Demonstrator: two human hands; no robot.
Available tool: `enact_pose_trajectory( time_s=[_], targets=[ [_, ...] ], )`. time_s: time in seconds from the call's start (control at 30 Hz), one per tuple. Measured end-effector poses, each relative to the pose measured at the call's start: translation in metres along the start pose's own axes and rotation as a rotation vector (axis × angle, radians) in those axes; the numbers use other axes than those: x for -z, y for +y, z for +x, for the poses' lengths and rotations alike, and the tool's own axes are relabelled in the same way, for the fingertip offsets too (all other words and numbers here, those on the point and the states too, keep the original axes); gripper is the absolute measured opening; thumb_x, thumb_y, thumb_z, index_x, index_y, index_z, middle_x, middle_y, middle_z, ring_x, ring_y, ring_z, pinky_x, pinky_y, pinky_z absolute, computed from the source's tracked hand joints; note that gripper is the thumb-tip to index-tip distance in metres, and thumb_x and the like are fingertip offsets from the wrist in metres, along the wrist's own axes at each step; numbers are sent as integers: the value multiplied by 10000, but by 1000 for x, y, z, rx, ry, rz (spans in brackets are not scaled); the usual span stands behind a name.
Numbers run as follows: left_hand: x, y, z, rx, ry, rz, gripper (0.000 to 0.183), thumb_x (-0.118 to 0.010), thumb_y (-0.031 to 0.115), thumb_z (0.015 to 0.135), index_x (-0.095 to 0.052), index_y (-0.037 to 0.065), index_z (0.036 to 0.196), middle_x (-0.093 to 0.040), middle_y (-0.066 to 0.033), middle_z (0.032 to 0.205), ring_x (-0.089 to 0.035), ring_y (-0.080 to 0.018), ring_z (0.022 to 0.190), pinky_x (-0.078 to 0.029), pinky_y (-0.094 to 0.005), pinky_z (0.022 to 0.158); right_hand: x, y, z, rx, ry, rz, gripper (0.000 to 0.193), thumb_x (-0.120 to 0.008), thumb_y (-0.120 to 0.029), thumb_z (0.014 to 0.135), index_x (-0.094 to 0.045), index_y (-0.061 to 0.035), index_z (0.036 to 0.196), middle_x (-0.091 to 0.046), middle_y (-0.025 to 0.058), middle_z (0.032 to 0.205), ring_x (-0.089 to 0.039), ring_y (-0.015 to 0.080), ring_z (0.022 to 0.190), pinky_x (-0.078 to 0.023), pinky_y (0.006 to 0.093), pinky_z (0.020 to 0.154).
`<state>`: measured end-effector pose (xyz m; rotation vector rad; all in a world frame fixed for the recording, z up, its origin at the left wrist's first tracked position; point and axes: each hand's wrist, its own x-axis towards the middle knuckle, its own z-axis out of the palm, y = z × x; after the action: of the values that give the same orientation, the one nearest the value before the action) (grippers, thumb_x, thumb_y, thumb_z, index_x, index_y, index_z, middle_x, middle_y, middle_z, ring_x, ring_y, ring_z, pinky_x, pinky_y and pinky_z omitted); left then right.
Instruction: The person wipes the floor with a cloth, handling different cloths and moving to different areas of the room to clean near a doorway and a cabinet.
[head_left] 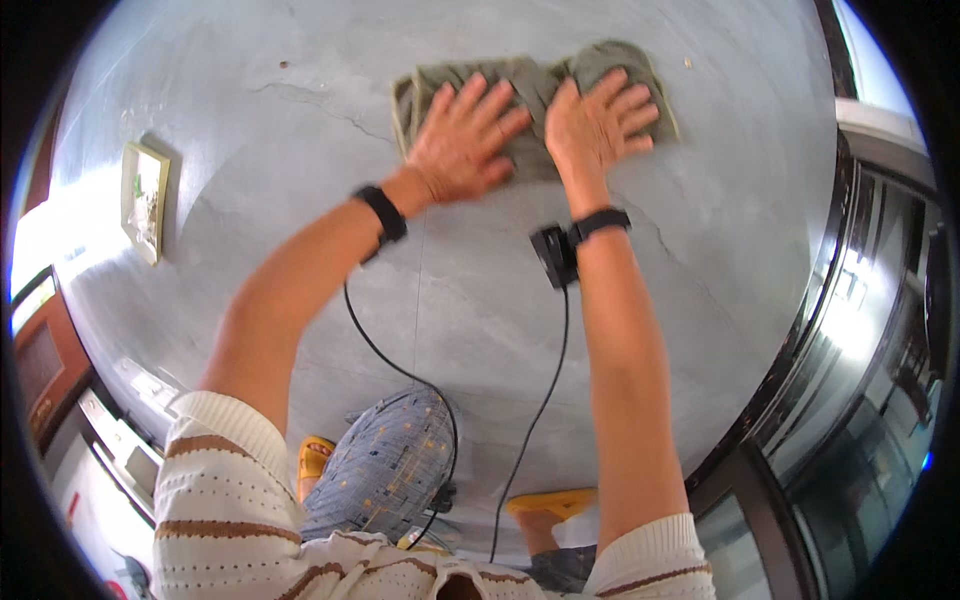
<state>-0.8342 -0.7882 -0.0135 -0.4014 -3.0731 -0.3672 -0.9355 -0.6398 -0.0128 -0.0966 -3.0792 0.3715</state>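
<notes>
A grey-green cloth (535, 82) with a pale stitched edge lies spread and rumpled against a grey veined surface (440, 260). On its left half my left hand (465, 140) presses flat, fingers spread and slightly blurred. Over the right half, my right hand (600, 125) is also laid open with its fingers fanned apart. The two palms are side by side with a strip of cloth between them. Both wrists wear black bands, and a small black device (553, 255) sits beside the right one. The parts of the cloth under my hands are hidden.
Black cables (540, 405) run from both wrists toward my body. At the left is a pale-framed picture (147, 203). A yellow slipper (553, 502) and my patterned trouser leg (390, 455) are below. Dark-framed glass panels (860, 300) border the right side.
</notes>
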Motion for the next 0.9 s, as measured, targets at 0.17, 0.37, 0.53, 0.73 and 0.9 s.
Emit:
enact_pose_trajectory(
  time_s=[0.17, 0.37, 0.53, 0.73, 0.9],
  targets=[
    [-4, -87, 51, -123, 43, 199, 685, -624, 290, 877, -344, 236, 1499, -223, -58, 1603, -210, -316, 1463, -220, -528, 1147, 3, -25, 22, 67, 53, 109, 688, -453, -530, 938, -350, -99, 1464, -223, 237, 1550, -157, 446, 1426, -176, 640, 1090],
    [10, -144, 75, -325, 125, 331, 589, -461, 308, 982, -263, 296, 1537, -204, 9, 1616, -191, -256, 1479, -162, -567, 1155, -3, -6, 4, 236, 21, 294, 717, -453, -503, 943, -266, -132, 1527, -138, 235, 1592, -46, 450, 1462, -42, 650, 1108],
    [12, -100, 68, -108, -91, 723, 586, -416, 359, 1000, -207, 351, 1547, -144, -31, 1629, -148, -336, 1483, -148, -690, 1097, -17, 11, -4, 194, 14, 301, 698, -439, -492, 961, -236, -168, 1545, -88, 210, 1611, -1, 400, 1486, -25, 605, 1142],
    [-8, 16, -124, 443, -566, 15, 1352, -840, 605, 590, 68, 339, 1556, 184, -226, 1592, 101, -560, 1425, -187, -825, 938, -7, -4, -14, 324, -175, 354, 726, -440, -500, 955, -166, -207, 1560, -70, 196, 1618, 3, 397, 1491, -2, 620, 1153],
    [-5, 61, -116, 415, -597, -133, 1370, -823, 645, 590, 96, 323, 1554, 220, -229, 1581, 211, -542, 1408, -96, -828, 946, -7, 41, -8, 310, 67, 514, 704, -590, -325, 901, -282, -161, 1513, -212, 190, 1585, -124, 375, 1481, -136, 642, 1118]
  ],
)
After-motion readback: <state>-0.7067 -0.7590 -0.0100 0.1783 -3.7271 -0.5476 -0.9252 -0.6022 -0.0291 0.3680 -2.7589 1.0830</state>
